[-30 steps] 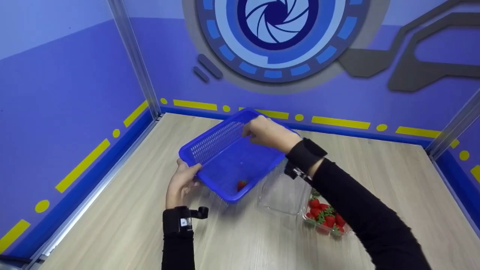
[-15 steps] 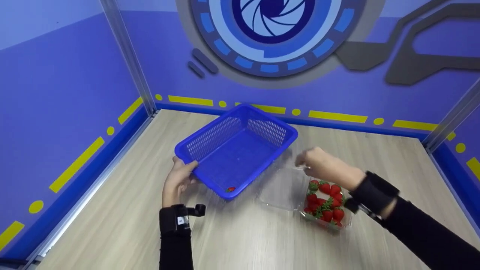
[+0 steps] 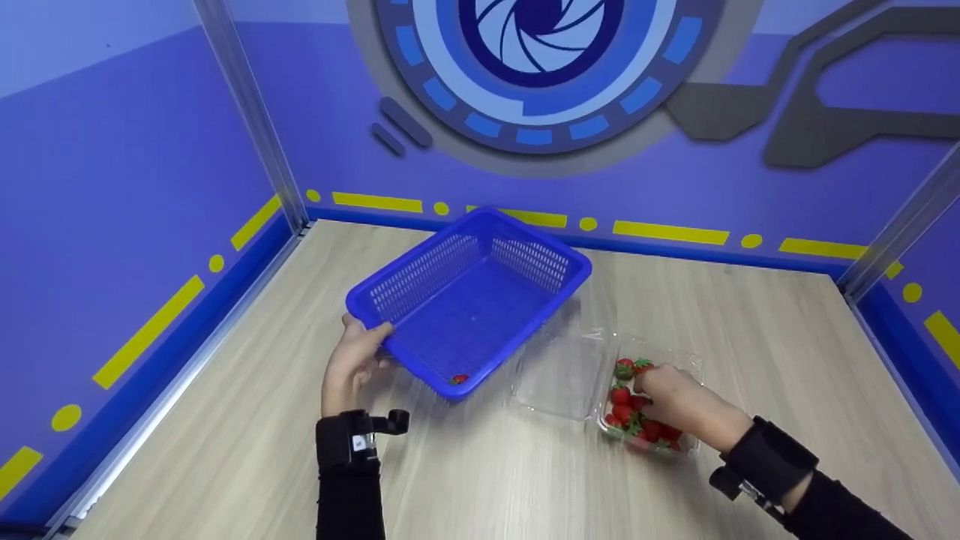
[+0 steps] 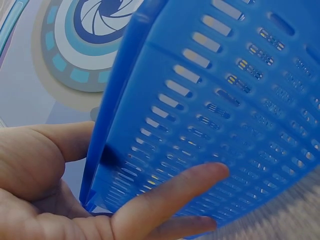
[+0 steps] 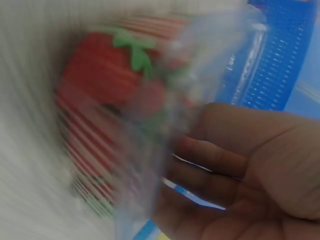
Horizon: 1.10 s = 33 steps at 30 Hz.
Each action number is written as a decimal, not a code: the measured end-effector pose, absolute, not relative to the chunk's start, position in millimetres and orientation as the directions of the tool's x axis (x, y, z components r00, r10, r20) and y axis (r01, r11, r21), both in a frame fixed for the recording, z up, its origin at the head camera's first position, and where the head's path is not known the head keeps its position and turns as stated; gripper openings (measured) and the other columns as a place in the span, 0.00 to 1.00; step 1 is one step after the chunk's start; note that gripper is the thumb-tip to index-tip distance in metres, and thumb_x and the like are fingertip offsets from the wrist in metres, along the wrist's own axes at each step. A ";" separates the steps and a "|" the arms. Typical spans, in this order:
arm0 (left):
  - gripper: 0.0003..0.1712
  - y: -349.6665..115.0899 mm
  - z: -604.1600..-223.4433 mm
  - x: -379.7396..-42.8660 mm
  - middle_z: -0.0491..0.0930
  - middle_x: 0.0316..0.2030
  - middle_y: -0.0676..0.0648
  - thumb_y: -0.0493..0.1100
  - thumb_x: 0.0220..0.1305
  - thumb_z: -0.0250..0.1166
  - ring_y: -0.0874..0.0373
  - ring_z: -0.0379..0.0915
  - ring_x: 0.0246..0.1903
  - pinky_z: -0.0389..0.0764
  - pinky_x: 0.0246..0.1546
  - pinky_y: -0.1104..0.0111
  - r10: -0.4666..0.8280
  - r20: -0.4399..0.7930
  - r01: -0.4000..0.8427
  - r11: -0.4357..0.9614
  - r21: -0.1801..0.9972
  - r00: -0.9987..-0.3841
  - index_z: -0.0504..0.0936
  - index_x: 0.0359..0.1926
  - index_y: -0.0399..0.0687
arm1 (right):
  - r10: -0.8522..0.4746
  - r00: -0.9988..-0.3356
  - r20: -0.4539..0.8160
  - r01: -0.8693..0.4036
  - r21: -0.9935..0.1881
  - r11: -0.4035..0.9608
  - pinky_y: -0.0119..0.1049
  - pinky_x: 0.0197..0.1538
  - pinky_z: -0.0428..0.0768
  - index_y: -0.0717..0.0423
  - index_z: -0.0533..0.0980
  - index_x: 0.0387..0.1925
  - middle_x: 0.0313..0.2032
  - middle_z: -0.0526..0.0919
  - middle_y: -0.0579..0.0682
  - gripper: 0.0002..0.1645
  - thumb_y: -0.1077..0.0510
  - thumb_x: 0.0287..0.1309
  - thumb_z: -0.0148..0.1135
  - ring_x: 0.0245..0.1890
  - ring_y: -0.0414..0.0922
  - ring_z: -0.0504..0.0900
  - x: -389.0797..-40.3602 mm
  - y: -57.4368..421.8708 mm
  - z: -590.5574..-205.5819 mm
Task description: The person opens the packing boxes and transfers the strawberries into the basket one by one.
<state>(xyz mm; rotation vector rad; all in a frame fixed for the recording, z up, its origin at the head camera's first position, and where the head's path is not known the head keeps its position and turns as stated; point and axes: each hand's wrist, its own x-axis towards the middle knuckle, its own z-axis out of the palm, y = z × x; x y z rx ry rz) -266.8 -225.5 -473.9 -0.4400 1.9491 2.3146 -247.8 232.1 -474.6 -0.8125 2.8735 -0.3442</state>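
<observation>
My left hand (image 3: 354, 365) holds the near-left edge of a blue plastic basket (image 3: 472, 315), thumb over the rim and fingers beneath. The left wrist view shows those fingers (image 4: 170, 195) against the slotted outer side. One strawberry (image 3: 459, 379) lies in the basket's near corner. To the right, my right hand (image 3: 679, 394) reaches down into a clear plastic clamshell box (image 3: 694, 364) of several strawberries (image 3: 622, 412). Its fingertips are hidden among the fruit and behind the blurred box wall in the right wrist view, so a grasp cannot be made out.
The clamshell's clear lid (image 3: 559, 375) lies folded open on the wooden table (image 3: 480, 472), between basket and fruit. Blue printed panels (image 3: 135, 187) with metal corner posts enclose the table at the back and both sides.
My right hand has moved from over the basket, rightward and toward me, down into the strawberry box. My left hand keeps its hold on the basket.
</observation>
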 end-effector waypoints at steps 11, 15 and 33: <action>0.49 -224.2 -475.3 -268.1 0.81 0.39 0.37 0.30 0.69 0.55 0.49 0.85 0.30 0.85 0.26 0.65 -0.116 -0.252 -0.225 -0.206 0.952 -0.961 0.28 0.74 0.43 | -0.535 -0.840 -0.085 -0.498 -0.270 0.824 0.33 0.24 0.69 0.55 0.75 0.19 0.19 0.72 0.43 0.15 0.70 0.52 0.72 0.20 0.39 0.65 -249.8 231.7 -479.1; 0.49 -224.3 -476.0 -268.9 0.80 0.39 0.37 0.29 0.69 0.54 0.50 0.85 0.29 0.87 0.30 0.61 -0.109 -0.245 -0.218 -0.214 0.952 -0.963 0.27 0.75 0.43 | -0.546 -0.837 -0.043 -0.519 -0.254 0.816 0.33 0.24 0.70 0.54 0.74 0.18 0.18 0.71 0.42 0.16 0.72 0.49 0.70 0.20 0.39 0.66 -251.5 232.4 -479.9; 0.58 -225.2 -475.8 -269.7 0.82 0.39 0.36 0.31 0.72 0.53 0.48 0.86 0.30 0.88 0.33 0.57 -0.114 -0.259 -0.233 -0.203 0.951 -0.959 0.12 0.75 0.46 | -0.468 -0.881 -0.074 -0.420 -0.333 0.844 0.31 0.21 0.70 0.54 0.76 0.18 0.18 0.71 0.43 0.13 0.72 0.50 0.65 0.17 0.38 0.68 -253.4 231.0 -477.9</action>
